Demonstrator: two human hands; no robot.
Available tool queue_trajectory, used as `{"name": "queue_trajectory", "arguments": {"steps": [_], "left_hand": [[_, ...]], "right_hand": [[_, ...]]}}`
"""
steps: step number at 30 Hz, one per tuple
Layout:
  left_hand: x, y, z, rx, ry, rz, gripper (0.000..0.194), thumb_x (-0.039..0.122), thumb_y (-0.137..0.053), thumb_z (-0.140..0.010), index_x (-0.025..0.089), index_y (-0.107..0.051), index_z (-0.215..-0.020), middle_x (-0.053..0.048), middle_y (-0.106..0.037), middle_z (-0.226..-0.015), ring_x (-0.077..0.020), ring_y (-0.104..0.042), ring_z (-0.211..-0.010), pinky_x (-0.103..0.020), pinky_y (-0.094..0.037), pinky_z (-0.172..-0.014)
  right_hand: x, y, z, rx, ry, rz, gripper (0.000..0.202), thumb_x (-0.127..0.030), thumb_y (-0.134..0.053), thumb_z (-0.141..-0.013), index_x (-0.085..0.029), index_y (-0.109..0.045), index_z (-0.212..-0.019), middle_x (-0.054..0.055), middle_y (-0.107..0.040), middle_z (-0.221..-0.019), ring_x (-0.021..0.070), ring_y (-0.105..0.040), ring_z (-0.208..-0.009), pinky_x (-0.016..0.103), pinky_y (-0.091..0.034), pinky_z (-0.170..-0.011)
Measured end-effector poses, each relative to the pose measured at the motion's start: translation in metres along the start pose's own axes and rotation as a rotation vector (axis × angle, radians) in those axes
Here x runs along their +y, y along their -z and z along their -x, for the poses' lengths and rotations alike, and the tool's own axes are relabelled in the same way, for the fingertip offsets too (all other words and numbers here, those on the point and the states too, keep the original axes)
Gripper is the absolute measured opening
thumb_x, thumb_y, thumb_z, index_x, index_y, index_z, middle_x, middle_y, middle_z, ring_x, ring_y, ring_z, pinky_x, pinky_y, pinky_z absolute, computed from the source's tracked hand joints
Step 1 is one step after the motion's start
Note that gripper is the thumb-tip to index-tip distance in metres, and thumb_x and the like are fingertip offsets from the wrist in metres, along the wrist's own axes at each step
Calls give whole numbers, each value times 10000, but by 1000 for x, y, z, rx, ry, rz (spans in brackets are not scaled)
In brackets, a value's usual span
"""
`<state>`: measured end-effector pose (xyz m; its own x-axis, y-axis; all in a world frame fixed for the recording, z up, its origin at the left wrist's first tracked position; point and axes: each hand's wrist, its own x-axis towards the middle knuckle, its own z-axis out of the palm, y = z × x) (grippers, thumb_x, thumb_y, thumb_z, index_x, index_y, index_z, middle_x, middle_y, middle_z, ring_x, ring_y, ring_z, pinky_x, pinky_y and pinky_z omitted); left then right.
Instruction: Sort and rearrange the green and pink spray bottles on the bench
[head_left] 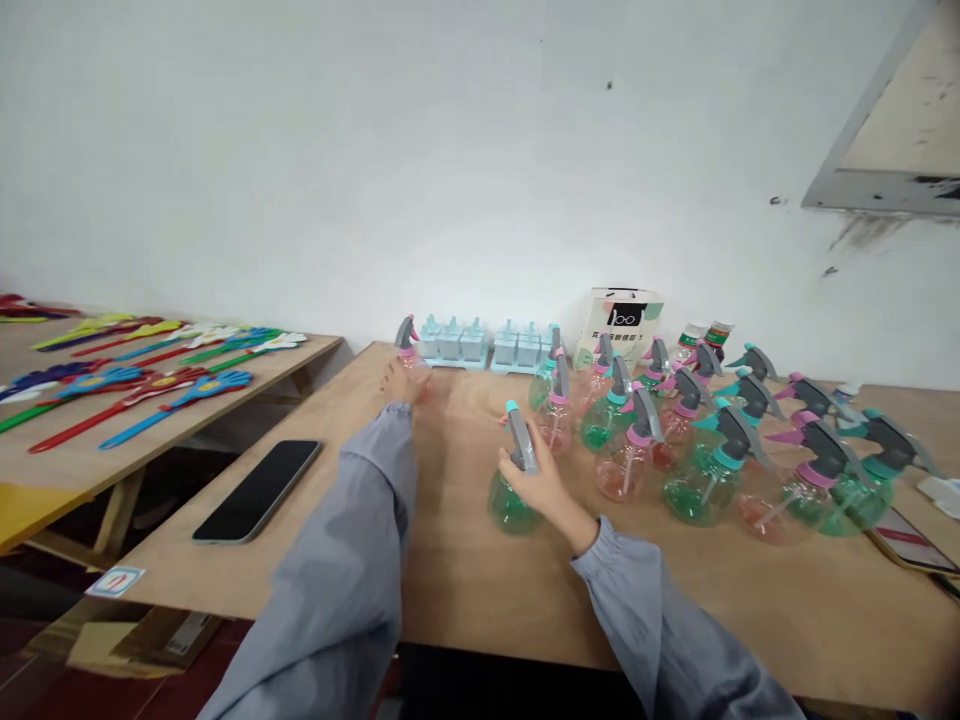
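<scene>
My left hand (399,383) is at the back left of the table, its fingers around the body of a pink spray bottle (406,338) with a grey and pink trigger head. Closer to me, my right hand (536,480) grips a green spray bottle (513,507) by its grey trigger head with a teal nozzle. That bottle stands upright on the wooden table. To the right of it, several more clear pink and green spray bottles (624,470) are grouped together, nozzles mostly facing left.
Pale blue popsicle molds (451,345) line the wall beside a printed box (616,328). A black phone (259,490) lies at the left; another phone (913,540) lies at the right. Colourful hand-shaped slap bands (161,390) cover the neighbouring table. A wall frame (877,190) juts in at upper right.
</scene>
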<state>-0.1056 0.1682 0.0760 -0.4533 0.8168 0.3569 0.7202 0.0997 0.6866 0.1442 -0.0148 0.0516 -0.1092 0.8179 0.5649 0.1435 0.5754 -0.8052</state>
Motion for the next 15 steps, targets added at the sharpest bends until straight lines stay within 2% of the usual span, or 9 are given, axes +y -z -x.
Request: {"name": "queue_trajectory", "arguments": {"steps": [3,6,11,13,15], "left_hand": [[-7,1,33,-34,4,-30,729,405,-766,-758,102,-420,-1323,-262,-492,-1382,-412,-489,-1336,-504,-400,-1060],[-15,12,85,-83,-75,-25,733,511,-780,-713,188,-453,-1284,-180,-510,-1346,-378,-509,-1322,-516,-409,-1063],[-25,28,174,-153,-309,255,749,498,-803,-675,209,-446,-1266,-120,-570,-1272,-307,-574,-1244,-473,-454,-1063],[-25,27,197,-167,-360,414,733,466,-786,-702,198,-433,-1285,-127,-585,-1270,-287,-595,-1227,-451,-466,-1069],[-25,25,210,-167,-353,507,713,453,-766,-728,191,-429,-1299,-139,-592,-1283,-282,-606,-1227,-448,-473,-1073]], "right_hand": [[5,1,-3,11,8,-15,425,-233,-601,-772,-264,-581,-1195,51,-676,-1117,155,-640,-758,323,-555,-730],[11,10,-11,61,-11,-33,408,-251,-603,-736,-261,-634,-1143,56,-695,-1117,209,-666,-946,374,-554,-857],[14,34,-24,147,-124,-161,285,-320,-605,-707,-236,-677,-969,59,-735,-1050,252,-673,-1041,445,-524,-955],[10,39,-26,106,-176,-265,276,-341,-603,-693,-230,-677,-934,67,-748,-1019,262,-689,-1026,449,-526,-943],[4,39,-27,14,-224,-371,298,-358,-596,-664,-227,-676,-920,72,-758,-979,268,-707,-974,441,-544,-894]]}}
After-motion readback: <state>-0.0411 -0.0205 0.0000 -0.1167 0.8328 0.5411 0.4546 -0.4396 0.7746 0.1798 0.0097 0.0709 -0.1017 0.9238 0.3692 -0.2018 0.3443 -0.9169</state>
